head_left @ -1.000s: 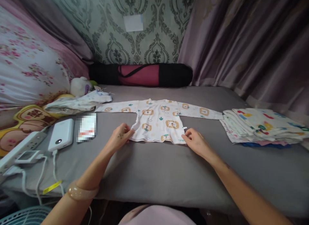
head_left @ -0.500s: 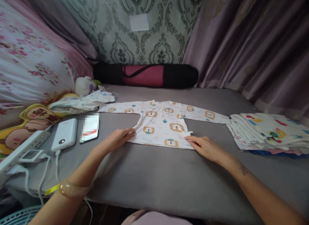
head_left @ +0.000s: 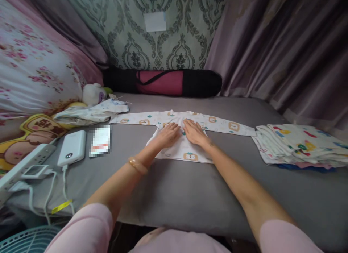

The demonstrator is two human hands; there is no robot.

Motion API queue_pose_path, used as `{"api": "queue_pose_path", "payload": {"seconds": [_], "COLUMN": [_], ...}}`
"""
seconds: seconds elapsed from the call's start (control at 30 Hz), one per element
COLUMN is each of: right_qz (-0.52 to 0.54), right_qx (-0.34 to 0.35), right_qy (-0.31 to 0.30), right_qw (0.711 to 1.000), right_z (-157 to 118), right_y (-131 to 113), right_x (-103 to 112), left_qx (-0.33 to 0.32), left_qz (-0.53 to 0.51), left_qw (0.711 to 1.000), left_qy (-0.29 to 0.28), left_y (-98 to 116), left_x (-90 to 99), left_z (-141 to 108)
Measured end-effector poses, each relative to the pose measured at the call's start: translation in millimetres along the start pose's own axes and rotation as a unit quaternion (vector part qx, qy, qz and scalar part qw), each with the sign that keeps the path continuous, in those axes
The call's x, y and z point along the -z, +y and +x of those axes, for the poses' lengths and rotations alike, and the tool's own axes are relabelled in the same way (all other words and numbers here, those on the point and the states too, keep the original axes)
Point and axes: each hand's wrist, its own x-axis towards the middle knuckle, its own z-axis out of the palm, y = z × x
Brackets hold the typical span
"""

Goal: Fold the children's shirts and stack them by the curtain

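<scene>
A small white long-sleeved shirt (head_left: 187,153) with orange lion prints lies flat, its sleeves stretched out to both sides. My left hand (head_left: 169,134) rests palm down on the middle of its chest, fingers extended. Just right of it, my right hand (head_left: 194,131) lies flat on the cloth too, fingertips toward the collar. Neither hand grips the fabric. The right sleeve's cuff touches a stack of folded clothes (head_left: 301,144); the left cuff ends near a crumpled light garment (head_left: 92,113).
At left are a white power bank (head_left: 72,148), a blurred-out phone (head_left: 100,141), a power strip (head_left: 27,162) with cables and plush toys (head_left: 94,94). A black and red rolled bag (head_left: 160,82) lies along the wall. A blue basket or fan grille (head_left: 29,238) stands at lower left.
Both hands have left the shirt's lower corners and moved up and inward to its chest, now lying flat there. The shirt stays spread in about the same place.
</scene>
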Motion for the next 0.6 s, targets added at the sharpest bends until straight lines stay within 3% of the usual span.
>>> {"api": "queue_pose_path", "payload": {"seconds": [0.1, 0.2, 0.43, 0.6], "right_qz": [0.0, -0.004, -0.015, -0.015], "right_qx": [-0.019, 0.015, 0.089, 0.142], "right_qy": [-0.019, -0.027, -0.051, -0.065], "right_qw": [1.0, 1.0, 0.995, 0.988], "right_z": [7, -11, -68, -111], "right_y": [3, 9, 11, 9], "right_x": [-24, -29, -16, -4], "left_qx": [0.041, 0.047, 0.012, -0.001], "left_qz": [0.034, 0.04, 0.013, -0.063], "left_qw": [0.998, 0.997, 0.996, 0.992], "left_qy": [-0.025, -0.049, -0.083, -0.113], "left_y": [2, -1, -2, 1], "left_x": [-19.3, -21.0, -7.0, 17.4], "left_z": [1, -16, -61, -97]}}
